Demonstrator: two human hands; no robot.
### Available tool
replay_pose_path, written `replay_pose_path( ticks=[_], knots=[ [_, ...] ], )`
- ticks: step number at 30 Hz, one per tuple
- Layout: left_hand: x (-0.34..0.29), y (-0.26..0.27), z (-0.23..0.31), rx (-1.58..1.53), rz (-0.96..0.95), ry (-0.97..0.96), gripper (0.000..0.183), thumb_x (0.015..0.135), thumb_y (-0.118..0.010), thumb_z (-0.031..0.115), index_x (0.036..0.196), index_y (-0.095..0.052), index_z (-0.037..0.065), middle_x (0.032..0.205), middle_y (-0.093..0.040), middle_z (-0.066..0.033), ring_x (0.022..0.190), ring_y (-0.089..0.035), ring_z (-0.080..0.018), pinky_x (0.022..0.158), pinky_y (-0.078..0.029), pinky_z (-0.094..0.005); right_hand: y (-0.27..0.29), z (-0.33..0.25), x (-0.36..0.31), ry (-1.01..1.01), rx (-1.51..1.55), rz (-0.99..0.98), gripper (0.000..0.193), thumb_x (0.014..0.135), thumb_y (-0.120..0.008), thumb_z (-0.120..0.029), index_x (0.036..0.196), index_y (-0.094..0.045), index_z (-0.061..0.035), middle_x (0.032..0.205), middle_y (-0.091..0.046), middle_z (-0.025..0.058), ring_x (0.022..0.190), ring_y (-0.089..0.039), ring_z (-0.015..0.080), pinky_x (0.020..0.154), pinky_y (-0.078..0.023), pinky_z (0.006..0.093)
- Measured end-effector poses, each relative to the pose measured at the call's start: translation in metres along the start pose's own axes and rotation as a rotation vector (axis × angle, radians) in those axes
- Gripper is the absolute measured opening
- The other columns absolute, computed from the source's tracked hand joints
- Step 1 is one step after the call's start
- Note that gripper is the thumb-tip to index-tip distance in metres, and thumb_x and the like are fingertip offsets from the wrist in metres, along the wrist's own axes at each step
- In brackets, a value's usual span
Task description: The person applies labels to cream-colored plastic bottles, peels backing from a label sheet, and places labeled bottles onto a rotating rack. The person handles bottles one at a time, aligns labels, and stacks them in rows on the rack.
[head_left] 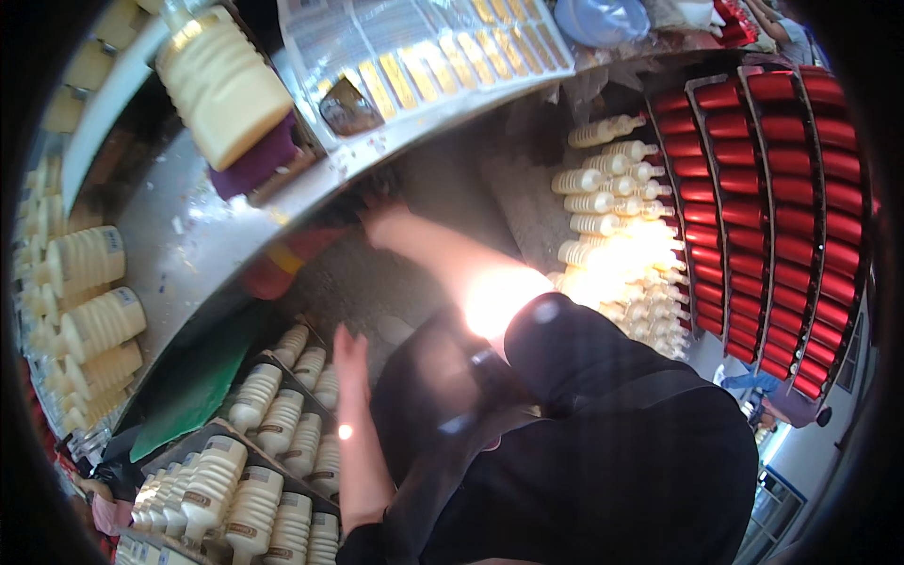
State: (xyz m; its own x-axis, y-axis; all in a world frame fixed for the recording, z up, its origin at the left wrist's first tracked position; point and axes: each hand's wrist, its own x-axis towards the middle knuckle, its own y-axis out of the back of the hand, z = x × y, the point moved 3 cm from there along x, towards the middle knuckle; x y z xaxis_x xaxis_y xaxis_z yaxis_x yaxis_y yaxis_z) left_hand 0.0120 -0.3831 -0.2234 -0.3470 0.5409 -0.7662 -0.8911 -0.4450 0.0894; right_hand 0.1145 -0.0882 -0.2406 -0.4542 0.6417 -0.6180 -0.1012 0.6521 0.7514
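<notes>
My left hand (351, 358) is raised beside a divided crate of cream ribbed bottles (282, 420). Its fingers are stretched, with nothing visible between them. Stretching forward, my right hand (381, 222) reaches the shadow at the edge of the metal worktable (188, 221). Its fingers are too dark to make out, as is anything they may hold. A red and orange object (273, 270) lies in the shade below the table edge, between the hands and the green panel (193, 400).
One large cream bottle (221, 89) lies on a purple block (254, 165) on the table. Nearby is a clear-wrapped sheet of gold strips (424, 75). More cream bottles (89, 325) line the left. Rows of cream bottles (593, 202) and red cylinders (753, 207) stand right.
</notes>
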Motion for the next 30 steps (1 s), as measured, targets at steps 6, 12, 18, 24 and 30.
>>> replay_pose_path(
  ticks=[6, 12, 18, 24, 30],
  knots=[
    [-0.089, 0.051, -0.05, -0.049, 0.057, 0.171, 0.058, 0.096, -0.068, 0.016, 0.148, -0.045, 0.006, 0.12, -0.062, -0.0104, 0.11, -0.06, -0.0203, 0.095, -0.05, -0.033, 0.024, -0.024, -0.075, 0.15, 0.065, -0.183, 0.046, 0.086, -0.064, -0.032, 0.124, -0.067, -0.007, 0.126, -0.064, 0.0199, 0.121, -0.061, 0.036, 0.098, -0.053, 0.0483],
    [-0.154, 0.081, -0.053, -0.242, 0.321, 0.122, 0.05, 0.097, -0.066, 0.02, 0.143, -0.053, 0.005, 0.106, -0.065, -0.001, 0.091, -0.058, -0.0098, 0.078, -0.046, -0.0251, 0.012, -0.021, -0.138, 0.18, -0.063, -0.241, 0.066, 0.088, -0.064, -0.034, 0.147, -0.049, -0.008, 0.143, -0.056, 0.0183, 0.129, -0.057, 0.0363, 0.107, -0.047, 0.045],
    [-0.187, 0.087, -0.025, -0.443, 0.284, 0.183, 0.055, 0.098, -0.066, 0.024, 0.147, -0.047, 0.008, 0.112, -0.065, -0.001, 0.101, -0.058, -0.0113, 0.086, -0.046, -0.0288, 0.025, 0.022, -0.171, 0.098, 0.032, -0.258, 0.068, 0.092, -0.064, -0.036, 0.148, -0.045, -0.0016, 0.128, -0.065, 0.0248, 0.123, -0.061, 0.0385, 0.105, -0.047, 0.0446],
    [-0.187, 0.099, -0.008, -0.48, 0.307, 0.175, 0.057, 0.098, -0.066, 0.025, 0.148, -0.046, 0.008, 0.118, -0.064, -0.0034, 0.106, -0.059, -0.0138, 0.091, -0.047, -0.0309, 0.041, 0.037, -0.166, 0.014, 0.044, -0.287, 0.065, 0.096, -0.06, -0.037, 0.149, -0.043, -0.0025, 0.117, -0.069, 0.0272, 0.113, -0.065, 0.0413, 0.097, -0.05, 0.0485],
    [-0.198, 0.101, 0.015, -0.535, 0.477, 0.209, 0.058, 0.098, -0.066, 0.026, 0.15, -0.044, 0.011, 0.122, -0.063, -0.0066, 0.108, -0.06, -0.0155, 0.091, -0.049, -0.0311, 0.053, -0.033, -0.082, 0.383, -0.034, -0.271, 0.057, 0.097, -0.058, -0.038, 0.141, -0.051, -0.0023, 0.118, -0.069, 0.0252, 0.113, -0.065, 0.0417, 0.098, -0.05, 0.0486]
  ],
)
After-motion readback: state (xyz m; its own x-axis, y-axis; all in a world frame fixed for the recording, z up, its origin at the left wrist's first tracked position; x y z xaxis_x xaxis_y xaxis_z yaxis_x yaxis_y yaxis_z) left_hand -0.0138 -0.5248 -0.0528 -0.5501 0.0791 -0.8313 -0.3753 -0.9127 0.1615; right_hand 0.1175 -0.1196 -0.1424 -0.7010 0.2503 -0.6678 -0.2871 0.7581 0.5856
